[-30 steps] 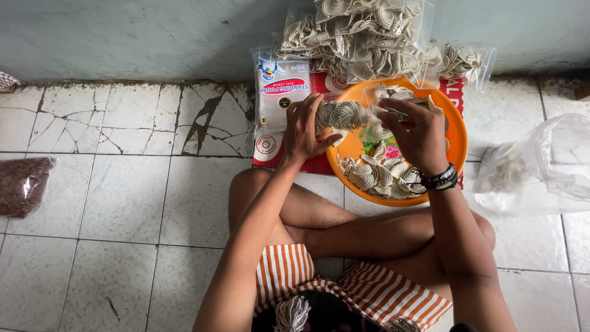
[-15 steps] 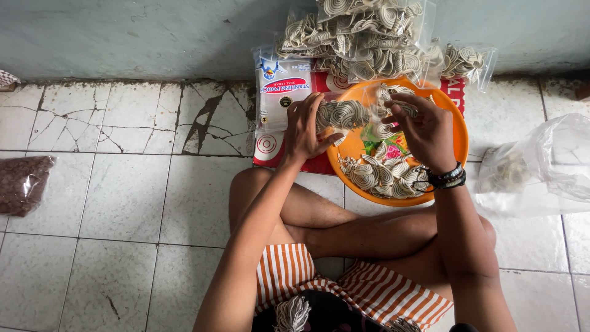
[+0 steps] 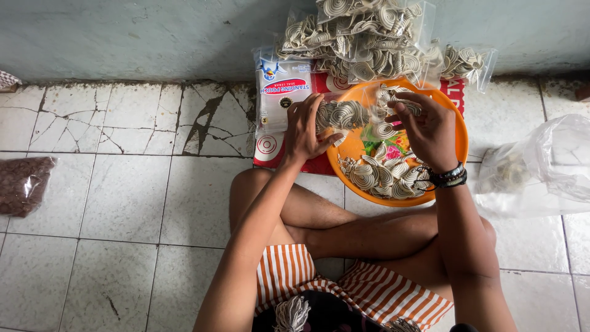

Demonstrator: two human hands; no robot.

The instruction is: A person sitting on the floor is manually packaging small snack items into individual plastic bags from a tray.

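**Spiral crackers, loose and bagged — floor station against a wall**

Left hand [image 3: 307, 132]: closed around a small clear bag of spiral crackers [image 3: 342, 115], fingers curled over its left end, thumb beneath. The bag is held at the upper left rim of the orange basin [image 3: 460, 138], lying roughly level.

Right hand [image 3: 430, 129]: fingers drawn together in a pinch over the basin, at or just beside the bag's open end. Whether they grip a cracker or the plastic edge cannot be told.

Basin contents: loose spiral crackers [image 3: 378, 175], pale with dark ridges, heaped along the lower rim; a floral print shows on the bare bottom.

Handling, by judgement: the crackers look dry, stiff and brittle, light singly; take them by the flat faces, not the rim. The filled bag is light and its film slippery and limp, so it is best supported from below, with the mouth held by its edge.

Surroundings:
- Stack of filled clear bags [image 3: 375, 37] against the wall, behind the basin.
- Flat packet of empty pouches [image 3: 279, 101], white with red and blue print, just left of the basin.
- Large crumpled clear plastic bag [image 3: 544, 169] to the right.
- Bag of dark brown contents [image 3: 21, 184] far left, well apart.
- Cracked white floor tiles [image 3: 123, 197]; black wristbands [image 3: 447, 177] on the right wrist.
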